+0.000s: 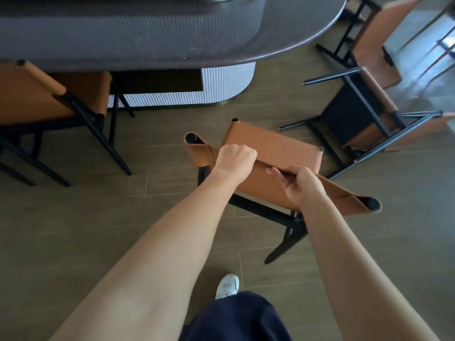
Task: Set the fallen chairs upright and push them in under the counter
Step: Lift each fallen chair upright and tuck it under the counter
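Tan leather chair (275,143), L hand (235,158) & R hand (300,187) gripping backrest, front legs hidden, fallen chair (354,112) cut off right

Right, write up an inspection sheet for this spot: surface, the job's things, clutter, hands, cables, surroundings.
Surface: brown tiled floor.
Job's things: orange chair held by its backrest, short of the counter; second chair lies on its side to the right; third chair stands tucked under the counter at left.
Clutter: nothing seen.
Hands: left hand and right hand both grip the top of the orange chair's backrest.
Cables: nothing seen.
Surroundings: another chair at far right, pose unclear; the person's white shoe on the floor.
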Motion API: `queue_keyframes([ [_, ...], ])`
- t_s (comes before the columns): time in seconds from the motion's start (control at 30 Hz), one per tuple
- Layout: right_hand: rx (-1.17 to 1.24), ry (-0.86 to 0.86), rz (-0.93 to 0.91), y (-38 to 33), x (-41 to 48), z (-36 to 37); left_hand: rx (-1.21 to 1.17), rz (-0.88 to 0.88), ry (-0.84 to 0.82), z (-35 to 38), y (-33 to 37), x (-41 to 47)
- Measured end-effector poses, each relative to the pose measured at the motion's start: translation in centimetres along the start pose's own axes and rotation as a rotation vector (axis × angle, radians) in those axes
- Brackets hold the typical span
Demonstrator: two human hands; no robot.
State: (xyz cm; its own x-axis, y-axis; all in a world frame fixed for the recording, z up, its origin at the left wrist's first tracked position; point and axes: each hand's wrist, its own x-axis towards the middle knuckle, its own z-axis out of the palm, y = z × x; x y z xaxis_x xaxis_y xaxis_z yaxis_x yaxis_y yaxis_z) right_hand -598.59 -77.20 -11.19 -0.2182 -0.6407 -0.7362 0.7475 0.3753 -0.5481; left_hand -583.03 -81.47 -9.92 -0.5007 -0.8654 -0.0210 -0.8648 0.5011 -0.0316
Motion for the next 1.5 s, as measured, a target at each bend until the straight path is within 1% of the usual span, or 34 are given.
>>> queue_keyframes([
  [0.07,0.019,0.001,0.008,0.4,0.3,-0.3,0.015,-0.005,-0.008,0.5,0.0,0.0],
  [0.2,0.063,0.020,0.033,0.3,1.0,-1.0,-0.037,-0.038,0.011,1.1,0.6,0.1],
  [0.27,0.067,0.029,0.054,0.2,0.8,-1.6,-0.041,-0.048,-0.006,1.2,1.3,-0.1],
  [0.43,0.097,0.009,0.111,1.0,0.4,-3.0,-0.098,-0.097,-0.021,2.0,2.3,-1.6],
  [0.73,0.131,0.059,0.216,5.0,-1.0,-5.3,-0.165,-0.188,-0.144,3.4,3.1,-5.6],
  [0.9,0.115,0.032,0.217,5.3,-1.4,-5.8,-0.229,-0.291,-0.083,3.9,3.8,-6.6],
  [1.03,0.055,-0.022,0.244,5.4,-2.3,-6.9,-0.554,-0.465,-0.037,4.7,4.1,-7.4],
  [1.1,0.013,-0.044,0.253,5.3,-2.6,-7.7,-0.618,-0.443,-0.031,4.8,4.4,-7.9],
  [1.17,-0.022,-0.038,0.253,5.2,-2.8,-8.2,-0.706,-0.418,0.045,4.6,4.9,-8.7],
  [1.23,0.006,-0.007,0.249,5.1,-3.0,-8.5,-0.870,-0.492,0.179,4.1,5.6,-9.7],
  [1.3,0.025,0.016,0.244,5.1,-3.3,-8.8,-1.021,-0.637,0.321,3.7,6.2,-10.8],
  [1.37,0.049,0.045,0.236,5.4,-3.5,-9.3,-1.199,-0.858,0.373,3.6,6.6,-11.2],
  [1.43,0.103,0.080,0.220,5.5,-3.7,-9.7,-1.394,-1.086,0.329,3.8,6.6,-11.0],
  [1.5,0.164,0.114,0.191,5.4,-3.8,-10.1,-1.548,-1.203,0.213,4.0,6.3,-10.5],
])
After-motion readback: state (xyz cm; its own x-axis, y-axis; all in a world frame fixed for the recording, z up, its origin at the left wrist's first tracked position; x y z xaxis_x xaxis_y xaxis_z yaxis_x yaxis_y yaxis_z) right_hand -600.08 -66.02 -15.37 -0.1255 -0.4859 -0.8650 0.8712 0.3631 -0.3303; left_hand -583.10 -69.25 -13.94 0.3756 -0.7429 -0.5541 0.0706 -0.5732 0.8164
